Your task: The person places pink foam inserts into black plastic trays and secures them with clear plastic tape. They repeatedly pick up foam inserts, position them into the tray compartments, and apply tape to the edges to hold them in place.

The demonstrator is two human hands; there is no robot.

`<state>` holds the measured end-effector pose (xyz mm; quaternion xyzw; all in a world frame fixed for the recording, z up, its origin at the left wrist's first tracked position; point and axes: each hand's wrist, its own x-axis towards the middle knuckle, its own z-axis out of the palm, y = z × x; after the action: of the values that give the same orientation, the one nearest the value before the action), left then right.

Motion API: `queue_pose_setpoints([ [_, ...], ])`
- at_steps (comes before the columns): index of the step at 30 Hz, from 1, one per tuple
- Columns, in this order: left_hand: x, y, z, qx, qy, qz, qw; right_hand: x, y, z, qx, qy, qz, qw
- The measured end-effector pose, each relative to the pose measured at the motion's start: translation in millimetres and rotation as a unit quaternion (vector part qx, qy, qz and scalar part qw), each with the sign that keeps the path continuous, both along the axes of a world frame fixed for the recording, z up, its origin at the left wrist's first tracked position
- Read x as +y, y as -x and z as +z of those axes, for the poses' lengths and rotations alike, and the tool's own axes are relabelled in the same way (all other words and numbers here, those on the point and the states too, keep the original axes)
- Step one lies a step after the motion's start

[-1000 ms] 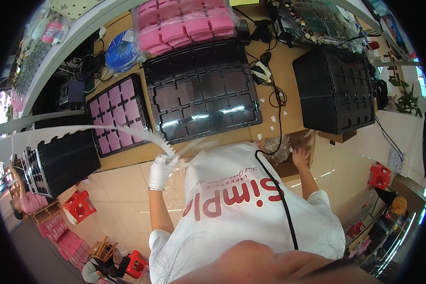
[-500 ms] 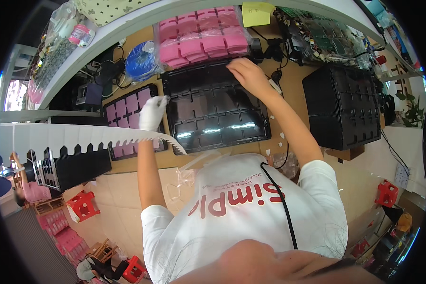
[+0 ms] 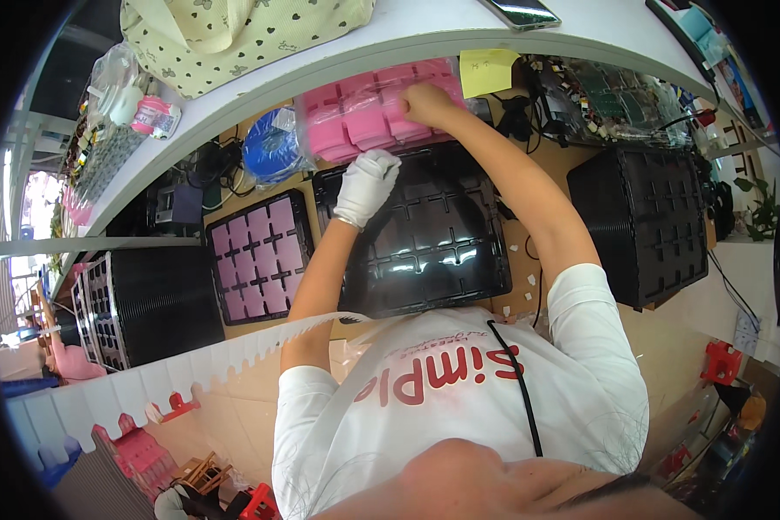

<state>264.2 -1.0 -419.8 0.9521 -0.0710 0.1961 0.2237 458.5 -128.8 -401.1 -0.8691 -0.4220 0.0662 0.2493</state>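
Note:
My bare right hand (image 3: 426, 106) is closed with curled fingers on the pink sheets (image 3: 368, 128), which lie in stacks inside a clear plastic bag. My left hand (image 3: 368, 184), in a white glove, is closed at the near edge of those stacks, over the far left part of a black compartment tray (image 3: 420, 238). Whether anything is inside its fingers is hidden. The black tray lies right in front of me, its compartments dark and shiny. To its left is a second black tray (image 3: 260, 256), its compartments filled with flat pink-purple pieces.
Tall stacks of black trays stand at the right (image 3: 641, 225) and the left (image 3: 160, 299). A blue wrapped roll (image 3: 273, 145) sits beside the pink bag. Above runs a white shelf (image 3: 442, 43) with a cloth bag and phone. A translucent toothed strip (image 3: 165, 373) crosses the lower left.
My right hand has moved from the black tray's far edge onto the pink sheets. My left hand has moved right and away from me, from between the trays to the pink stacks. The view has shifted.

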Motion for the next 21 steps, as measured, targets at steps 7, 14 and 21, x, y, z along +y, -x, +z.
queue_pose_setpoints([
  [7,-18,-41,-3,-0.171,-0.119,-0.036,0.977,-2,-35,-4,0.223,-0.089,0.011,0.971],
  [14,-9,-35,-23,-0.143,-0.181,-0.076,0.970,-10,-23,19,0.357,-0.119,-0.024,0.926],
  [21,-7,-83,-26,-0.089,-0.283,0.040,0.954,5,7,18,0.016,-0.213,-0.081,0.973],
])
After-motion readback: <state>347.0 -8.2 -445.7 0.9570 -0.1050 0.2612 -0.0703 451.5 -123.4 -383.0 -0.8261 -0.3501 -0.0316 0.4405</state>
